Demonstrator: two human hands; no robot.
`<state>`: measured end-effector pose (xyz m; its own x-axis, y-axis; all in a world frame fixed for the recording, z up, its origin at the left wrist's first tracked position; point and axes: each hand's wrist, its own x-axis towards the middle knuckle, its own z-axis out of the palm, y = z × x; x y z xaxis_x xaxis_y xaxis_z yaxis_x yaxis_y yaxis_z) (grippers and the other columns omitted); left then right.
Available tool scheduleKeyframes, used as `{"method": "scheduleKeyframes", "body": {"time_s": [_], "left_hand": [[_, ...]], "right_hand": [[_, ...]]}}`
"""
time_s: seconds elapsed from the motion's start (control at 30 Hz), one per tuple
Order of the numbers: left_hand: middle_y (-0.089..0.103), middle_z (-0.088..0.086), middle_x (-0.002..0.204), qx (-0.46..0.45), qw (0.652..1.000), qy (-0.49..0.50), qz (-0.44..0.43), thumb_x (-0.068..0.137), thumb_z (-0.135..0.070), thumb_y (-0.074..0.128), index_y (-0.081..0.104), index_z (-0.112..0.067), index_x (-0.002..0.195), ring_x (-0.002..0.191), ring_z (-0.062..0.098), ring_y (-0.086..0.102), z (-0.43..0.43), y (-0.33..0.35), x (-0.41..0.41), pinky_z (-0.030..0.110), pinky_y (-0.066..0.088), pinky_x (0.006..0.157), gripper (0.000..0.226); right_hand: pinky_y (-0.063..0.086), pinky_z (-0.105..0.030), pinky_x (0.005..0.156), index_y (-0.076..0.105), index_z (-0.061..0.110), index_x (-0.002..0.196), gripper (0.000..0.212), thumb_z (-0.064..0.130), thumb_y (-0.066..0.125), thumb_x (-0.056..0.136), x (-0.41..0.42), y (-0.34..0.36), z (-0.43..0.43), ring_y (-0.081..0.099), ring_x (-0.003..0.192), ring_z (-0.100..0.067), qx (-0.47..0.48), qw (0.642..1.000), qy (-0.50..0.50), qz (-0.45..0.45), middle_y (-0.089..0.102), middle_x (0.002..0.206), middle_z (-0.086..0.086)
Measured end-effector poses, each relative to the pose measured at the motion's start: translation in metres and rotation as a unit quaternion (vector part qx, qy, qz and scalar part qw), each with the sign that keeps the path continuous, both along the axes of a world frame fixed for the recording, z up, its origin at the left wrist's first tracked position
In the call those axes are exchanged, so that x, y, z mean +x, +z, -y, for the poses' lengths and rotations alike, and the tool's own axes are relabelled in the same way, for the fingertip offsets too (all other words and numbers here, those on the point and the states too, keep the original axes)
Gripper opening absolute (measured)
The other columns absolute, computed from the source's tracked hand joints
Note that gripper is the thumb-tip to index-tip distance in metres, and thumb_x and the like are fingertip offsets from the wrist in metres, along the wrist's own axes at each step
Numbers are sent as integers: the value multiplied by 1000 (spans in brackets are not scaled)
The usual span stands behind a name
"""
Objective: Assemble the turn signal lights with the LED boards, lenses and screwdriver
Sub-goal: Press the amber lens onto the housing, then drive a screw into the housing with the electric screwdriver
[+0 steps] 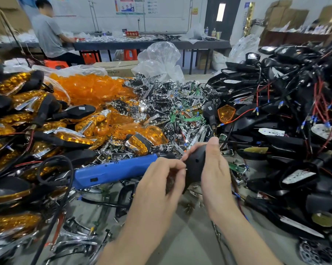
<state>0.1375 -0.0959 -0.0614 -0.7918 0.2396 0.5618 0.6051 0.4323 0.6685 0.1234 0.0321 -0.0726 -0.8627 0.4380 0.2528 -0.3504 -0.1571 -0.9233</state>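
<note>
Because its back must face up for fastening, we hold the black rounded plastic turn signal housing [194, 163] just right of the long blue electric screwdriver [111, 171], our right hand [216, 169] keeping its grip wrapped round the shell. Our left hand [161, 180], between the two, pinches a tiny pale piece [185, 169], likely a screw. The heap of translucent orange lenses [88, 88] sits beyond the screwdriver.
</note>
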Motion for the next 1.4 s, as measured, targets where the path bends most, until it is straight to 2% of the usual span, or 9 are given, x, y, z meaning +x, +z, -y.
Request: {"method": "scheduleKeyframes", "body": {"time_s": [0.2, 0.47, 0.63, 0.83, 0.97, 1.07, 1.2, 1.3, 1.4], "left_hand": [[60, -17, 95, 60, 997, -10, -47, 97, -32, 56, 65, -23, 101, 91, 6, 61, -6, 12, -1, 14, 45, 78, 13], [62, -15, 95, 42, 997, -24, -57, 94, -26, 59, 69, -19, 98, 92, 5, 62, -16, 11, -7, 15, 48, 80, 13], [61, -15, 95, 38, 997, -20, -58, 94, -25, 61, 70, -20, 97, 91, 6, 62, -19, 10, -10, 11, 44, 79, 11], [61, -15, 101, 60, 998, -17, -18, 95, -22, 60, 72, -24, 104, 96, 6, 61, -27, 7, -10, 10, 43, 82, 15], [62, -18, 110, 69, 996, -36, 31, 98, -26, 56, 67, -36, 121, 106, 8, 61, -23, 10, -5, 12, 44, 87, 28], [69, -19, 102, 130, 988, 12, 77, 100, -31, 55, 66, -46, 109, 97, 2, 64, -11, 13, -4, 8, 46, 77, 21], [74, -6, 85, 300, 909, 89, 276, 101, -18, 53, 73, -31, 98, 80, 8, 69, 6, 15, -7, 29, 56, 76, 24], [74, 5, 77, 413, 816, 103, 392, 100, -15, 56, 69, -10, 103, 74, 19, 70, 14, 16, -8, 33, 57, 69, 14], [75, 13, 77, 505, 728, 102, 453, 102, -12, 52, 61, -1, 106, 70, 25, 75, 23, 17, -4, 33, 61, 63, 15]], "right_hand": [[52, -22, 67, 69, 28, 74, 58, 72, 35, 93, 2, 0, 3, 63, 71, -10, 37, 999, -12, -6, 69, 74, 3], [50, -23, 68, 68, 24, 75, 55, 62, 36, 97, 1, 0, 6, 61, 70, -13, -2, 1000, -11, 1, 65, 72, 2], [50, -30, 73, 64, 19, 78, 58, 64, 37, 100, 3, 1, 8, 59, 73, -15, -14, 1000, -9, -2, 62, 74, -1], [52, -27, 71, 69, 32, 70, 50, 67, 39, 91, 1, 1, 5, 61, 71, -12, -40, 999, -3, 15, 65, 72, 4], [56, -24, 67, 74, 26, 73, 58, 71, 40, 90, 0, -2, 3, 68, 72, -13, -75, 997, 10, 30, 74, 77, 0], [56, -26, 68, 71, 27, 66, 60, 71, 43, 95, -5, -2, 1, 69, 70, -20, -131, 991, 9, 34, 73, 74, -6], [57, -30, 67, 71, 24, 63, 56, 69, 50, 89, -8, 0, -2, 67, 68, -23, -201, 979, 9, 45, 68, 71, -9], [57, -31, 67, 71, 24, 60, 56, 64, 51, 94, -9, 0, -6, 67, 65, -22, -254, 965, 11, 59, 67, 70, -9], [57, -34, 69, 71, 23, 58, 59, 60, 51, 98, -10, 1, -11, 67, 61, -21, -301, 950, 20, 79, 67, 69, -7]]}}
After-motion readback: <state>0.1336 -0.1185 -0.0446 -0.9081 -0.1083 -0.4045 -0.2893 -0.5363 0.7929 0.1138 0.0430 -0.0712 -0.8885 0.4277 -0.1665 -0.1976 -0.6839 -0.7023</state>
